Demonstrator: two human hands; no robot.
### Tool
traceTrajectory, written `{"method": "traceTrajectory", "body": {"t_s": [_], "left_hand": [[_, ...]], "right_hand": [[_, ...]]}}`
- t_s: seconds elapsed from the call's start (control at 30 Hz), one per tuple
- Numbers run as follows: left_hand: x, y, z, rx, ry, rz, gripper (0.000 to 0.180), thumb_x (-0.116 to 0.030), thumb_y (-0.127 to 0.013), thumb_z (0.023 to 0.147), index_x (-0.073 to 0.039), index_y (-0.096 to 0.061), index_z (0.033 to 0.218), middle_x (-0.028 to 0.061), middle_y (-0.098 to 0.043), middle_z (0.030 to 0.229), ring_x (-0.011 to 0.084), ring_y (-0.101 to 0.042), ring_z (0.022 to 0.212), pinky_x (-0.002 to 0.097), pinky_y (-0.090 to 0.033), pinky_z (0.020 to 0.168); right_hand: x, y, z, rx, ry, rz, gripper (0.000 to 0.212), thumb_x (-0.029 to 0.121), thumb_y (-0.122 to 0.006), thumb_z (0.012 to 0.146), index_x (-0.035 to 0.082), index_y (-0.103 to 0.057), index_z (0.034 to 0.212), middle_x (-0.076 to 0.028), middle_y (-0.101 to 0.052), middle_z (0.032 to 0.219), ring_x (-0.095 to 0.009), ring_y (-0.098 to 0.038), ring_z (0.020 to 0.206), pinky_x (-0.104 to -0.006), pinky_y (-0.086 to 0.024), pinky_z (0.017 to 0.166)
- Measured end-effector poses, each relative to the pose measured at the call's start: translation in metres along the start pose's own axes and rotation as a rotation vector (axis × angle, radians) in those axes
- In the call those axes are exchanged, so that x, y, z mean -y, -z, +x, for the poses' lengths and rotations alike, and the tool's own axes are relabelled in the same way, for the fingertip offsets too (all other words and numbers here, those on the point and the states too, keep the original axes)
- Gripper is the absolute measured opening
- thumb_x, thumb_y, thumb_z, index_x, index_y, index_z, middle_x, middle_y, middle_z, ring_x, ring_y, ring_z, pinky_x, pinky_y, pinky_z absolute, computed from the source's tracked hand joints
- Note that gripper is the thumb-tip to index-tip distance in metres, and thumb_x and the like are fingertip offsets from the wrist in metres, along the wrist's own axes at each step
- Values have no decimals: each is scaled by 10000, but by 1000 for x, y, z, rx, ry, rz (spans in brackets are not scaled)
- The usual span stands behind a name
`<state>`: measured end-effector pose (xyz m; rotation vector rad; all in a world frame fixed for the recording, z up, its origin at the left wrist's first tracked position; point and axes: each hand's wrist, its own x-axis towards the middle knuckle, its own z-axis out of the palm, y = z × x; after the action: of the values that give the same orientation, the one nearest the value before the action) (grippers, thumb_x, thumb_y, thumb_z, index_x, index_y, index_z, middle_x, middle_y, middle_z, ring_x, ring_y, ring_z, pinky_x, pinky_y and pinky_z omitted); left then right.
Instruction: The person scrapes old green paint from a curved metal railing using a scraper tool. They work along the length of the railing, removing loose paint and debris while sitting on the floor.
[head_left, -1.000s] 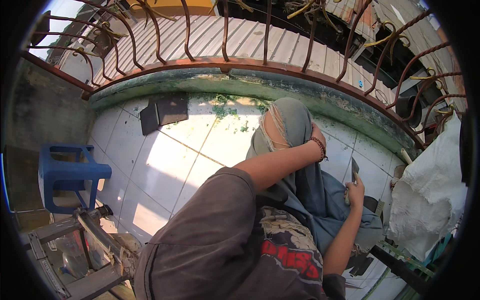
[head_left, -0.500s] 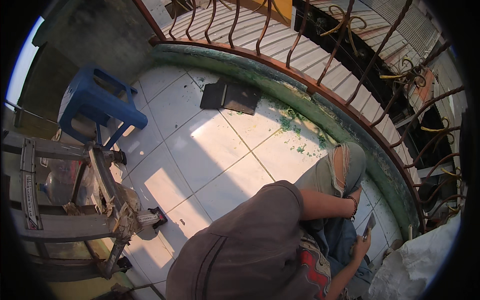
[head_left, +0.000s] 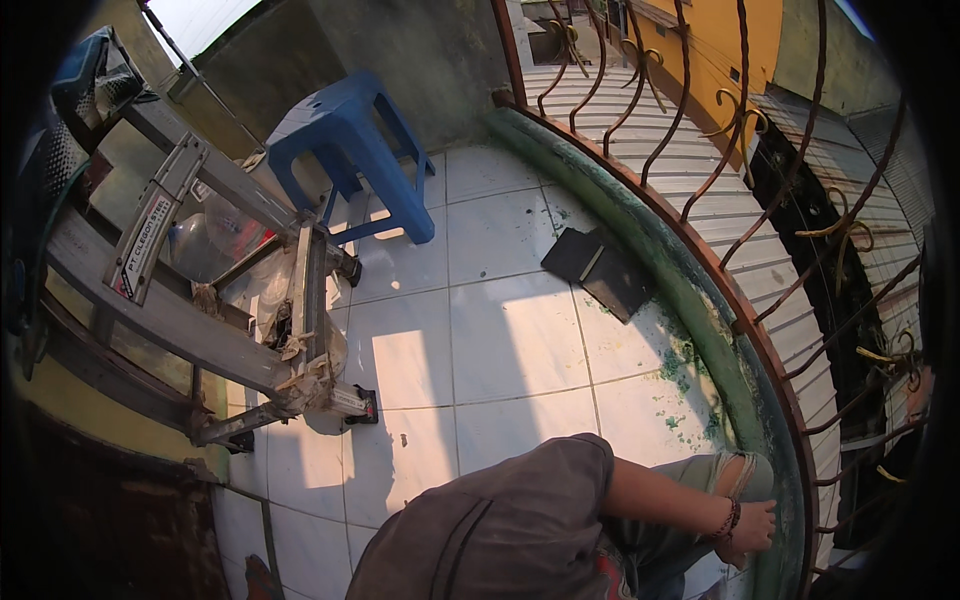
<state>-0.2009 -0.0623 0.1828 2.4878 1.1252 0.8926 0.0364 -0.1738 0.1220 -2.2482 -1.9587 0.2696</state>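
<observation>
My left hand (head_left: 747, 540), with a dark beaded bracelet (head_left: 729, 519) at the wrist, reaches past my bent knee in torn jeans (head_left: 690, 478). Its fingers are stretched out and a little apart at the low green curb (head_left: 775, 470), and I see nothing in them. Whether the fingertips press on the curb I cannot tell. Green paint flakes (head_left: 682, 372) lie scattered on the white tiles along the curb. Farther off, a dark flat board (head_left: 612, 283) with a pale strip across it rests on the floor. My right hand is out of view.
A blue plastic stool (head_left: 350, 150) stands at the back left. Left of me is a grey metal ladder (head_left: 170, 290) with clear plastic bottles (head_left: 200, 245) behind it. A rust-brown railing (head_left: 690, 225) runs above the curb, with corrugated roofs (head_left: 640, 130) beyond.
The view has swung left, so things appear farther right. My right hand and the flat-bladed scraper it held have left view. My left hand, mostly hidden before, now shows with fingers extended.
</observation>
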Motion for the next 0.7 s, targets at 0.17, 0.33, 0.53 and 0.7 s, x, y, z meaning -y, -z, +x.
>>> {"method": "traceTrajectory", "body": {"t_s": [0.17,0.33,0.53,0.7], "left_hand": [[48,13,17,122,297,150,521,-501,-680,743,-99,-709,1072,108,-649,1159,272,-536,1172,487,-339,989],[36,0,47,670,321,543,554,-509,-643,773,-170,-688,1208,66,-645,1218,293,-573,1145,607,-364,960],[36,-9,63,777,474,576,452,-426,-553,873,-150,-686,1206,98,-661,1192,322,-604,1119,694,-414,897],[36,-3,68,859,409,575,467,-452,-560,882,-153,-679,1221,99,-650,1203,337,-602,1111,718,-441,838]], "right_hand": [[10,4,4,75,-11,-5,608,126,-561,823,59,-465,1420,-167,-577,1160,-308,-565,1057,-389,-447,935],[4,9,6,117,-35,12,575,180,-575,850,58,-485,1404,-187,-578,1256,-328,-561,1149,-400,-426,998],[-4,18,8,152,-92,50,549,242,-592,872,56,-510,1382,-205,-587,1314,-361,-560,1206,-412,-421,1033],[-1,23,3,121,-130,129,549,245,-598,869,47,-512,1375,-208,-592,1302,-373,-560,1197,-415,-430,1021]]}}
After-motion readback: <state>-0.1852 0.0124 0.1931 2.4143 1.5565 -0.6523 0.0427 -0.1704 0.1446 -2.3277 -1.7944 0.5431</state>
